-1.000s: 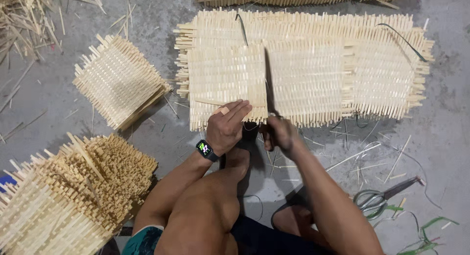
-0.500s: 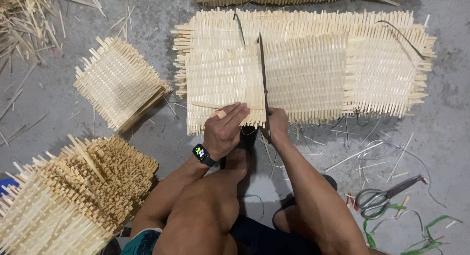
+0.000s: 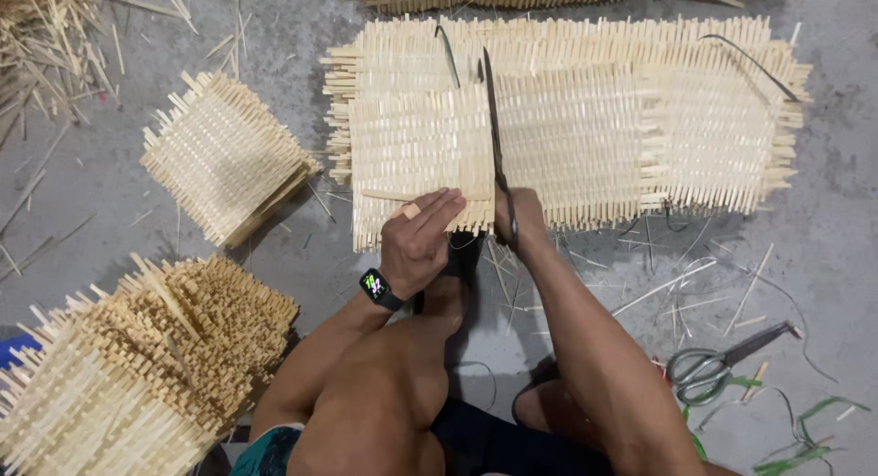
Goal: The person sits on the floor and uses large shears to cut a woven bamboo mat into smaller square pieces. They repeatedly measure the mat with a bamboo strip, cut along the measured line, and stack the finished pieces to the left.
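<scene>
**Shears deep in the woven mat**

Right hand [image 3: 519,222] grips the long shears [image 3: 495,138], blades running up across the woven bamboo mat [image 3: 567,128] on the floor [image 3: 823,256]. Left hand [image 3: 419,238] presses flat, fingers spread, on the mat's near edge beside the blades, likely pinning it steady. Cut panels [image 3: 224,156] are piled leftward.

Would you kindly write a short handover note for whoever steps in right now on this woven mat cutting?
Left hand: pressed flat on the near edge of the woven mat, on the section left of the cut.
Right hand: gripping long dark shears, blades pointing away across the mat.
Done: blades lie far along the cut line, tip near the far edge.
Left: whether the mat is fully severed cannot be told.
Nearby: cut squares stacked to the left, spare scissors on the floor at right.
</scene>
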